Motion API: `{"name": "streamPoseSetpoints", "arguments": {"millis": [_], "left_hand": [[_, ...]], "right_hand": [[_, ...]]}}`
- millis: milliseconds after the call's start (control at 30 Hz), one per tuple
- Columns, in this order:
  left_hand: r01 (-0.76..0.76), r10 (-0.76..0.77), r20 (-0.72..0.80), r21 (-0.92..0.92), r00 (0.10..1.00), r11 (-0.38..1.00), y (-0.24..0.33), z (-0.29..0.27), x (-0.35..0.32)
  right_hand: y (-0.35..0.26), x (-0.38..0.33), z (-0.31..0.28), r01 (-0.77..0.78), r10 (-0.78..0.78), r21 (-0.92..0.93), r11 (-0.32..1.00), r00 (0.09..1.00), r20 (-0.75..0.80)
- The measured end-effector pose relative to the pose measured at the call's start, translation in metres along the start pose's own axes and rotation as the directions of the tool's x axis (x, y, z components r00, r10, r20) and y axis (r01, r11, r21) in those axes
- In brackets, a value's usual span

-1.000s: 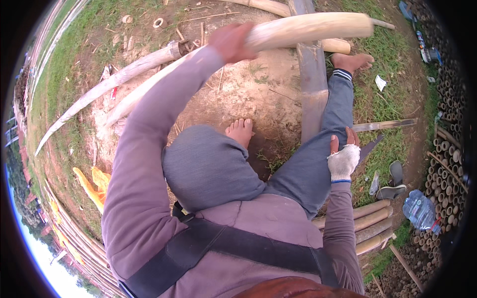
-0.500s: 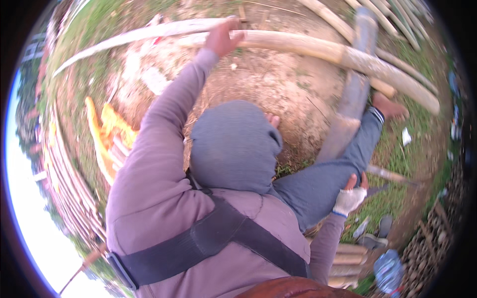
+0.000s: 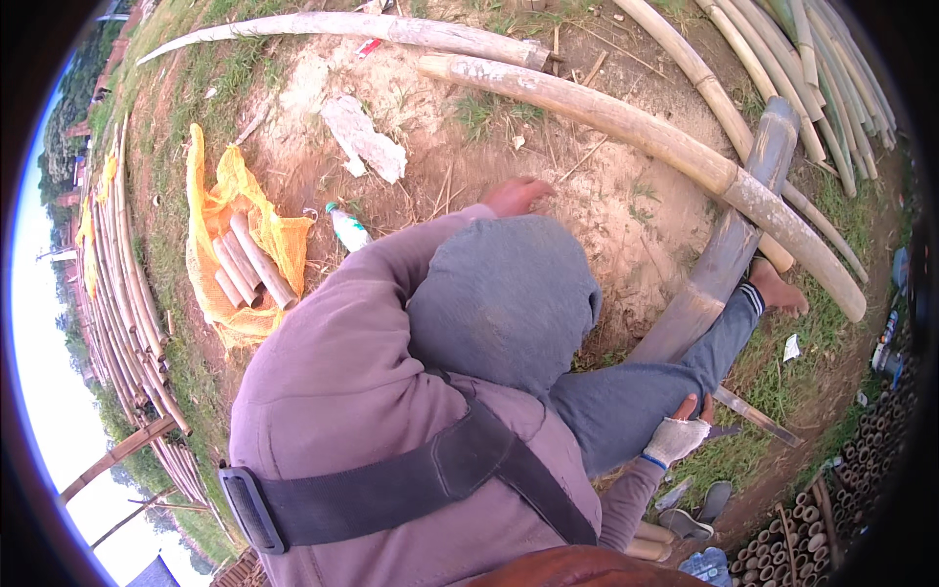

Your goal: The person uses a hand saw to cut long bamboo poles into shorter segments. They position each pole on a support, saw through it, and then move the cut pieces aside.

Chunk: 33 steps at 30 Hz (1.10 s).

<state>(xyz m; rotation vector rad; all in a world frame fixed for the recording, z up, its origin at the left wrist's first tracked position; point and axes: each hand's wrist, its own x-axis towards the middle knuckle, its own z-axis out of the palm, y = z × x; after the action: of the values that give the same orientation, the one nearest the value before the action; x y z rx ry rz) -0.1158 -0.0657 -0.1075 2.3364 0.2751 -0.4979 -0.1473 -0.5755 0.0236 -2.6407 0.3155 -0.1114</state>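
Note:
I look down over my grey hood and purple sleeves. My left hand [image 3: 514, 196] is blurred, stretched forward low over bare dirt with nothing in it and apart from the thick pale bamboo pole [image 3: 626, 122] beyond. My right hand [image 3: 677, 437], in a white glove, rests by my knee and grips the handle of a long knife [image 3: 758, 419] whose blade lies on the grass pointing right. A grey bamboo pole [image 3: 729, 249] runs under my right leg, next to my bare foot [image 3: 780, 291].
A yellow mesh sack [image 3: 220, 191] with short bamboo pieces lies at the left, with a plastic bottle [image 3: 347, 230] and a white scrap [image 3: 367, 142] beside it. More poles lie along the top [image 3: 391, 29], top right and left. Sandals [image 3: 699, 499] and stacked bamboo ends [image 3: 831, 509] are at lower right.
My left hand has let go of the thick pale pole and pulled back toward me. The view has swung, so the poles now sit farther away. The right hand stays by my knee.

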Motion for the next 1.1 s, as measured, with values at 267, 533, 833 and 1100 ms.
{"name": "streamPoseSetpoints", "arguments": {"millis": [267,533,833,1100], "left_hand": [[-0.157,0.366,-0.243,0.601,0.898,0.784,0.096,-0.086,0.119],[-0.097,0.254,-0.158,0.639,0.954,0.763,0.090,-0.087,0.170],[-0.186,0.218,-0.042,0.376,0.975,0.908,0.109,-0.081,0.101],[-0.235,0.244,-0.256,0.068,0.935,0.970,0.173,-0.099,0.026]], "right_hand": [[0.004,0.003,0.004,-0.007,0.007,-0.007,1.000,1.000,0.025],[0.004,0.005,0.002,0.015,-0.014,-0.025,1.000,0.999,0.029],[-0.047,0.017,0.020,0.395,-0.385,-0.192,0.898,0.919,0.089],[-0.162,-0.001,0.183,-0.189,-0.488,0.800,0.569,0.706,0.513]]}}
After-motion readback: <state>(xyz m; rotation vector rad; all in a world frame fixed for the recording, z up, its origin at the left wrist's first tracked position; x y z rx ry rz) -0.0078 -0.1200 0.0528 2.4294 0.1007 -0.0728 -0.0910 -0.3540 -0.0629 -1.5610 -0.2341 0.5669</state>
